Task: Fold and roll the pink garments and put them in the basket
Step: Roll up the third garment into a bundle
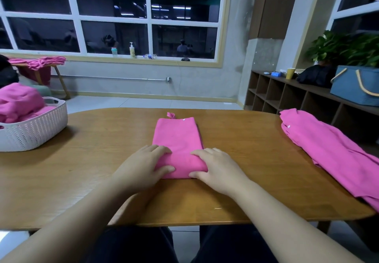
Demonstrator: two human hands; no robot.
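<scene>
Counter-centre, your left hand (143,167) and right hand (215,168) grip the folded pink garment (177,137)'s 6 o'clock end, curled round the roll to keep it tight.

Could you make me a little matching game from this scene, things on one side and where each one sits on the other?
Things:
1. folded pink garment
2. white basket
3. unfolded pink garments
4. blue bag

Places:
A. on the shelf unit by the plant
B. table's left end
C. table's right end
D. middle of the table, under both hands

Pairs: 1-D, 2-B, 3-C, 4-A
</scene>
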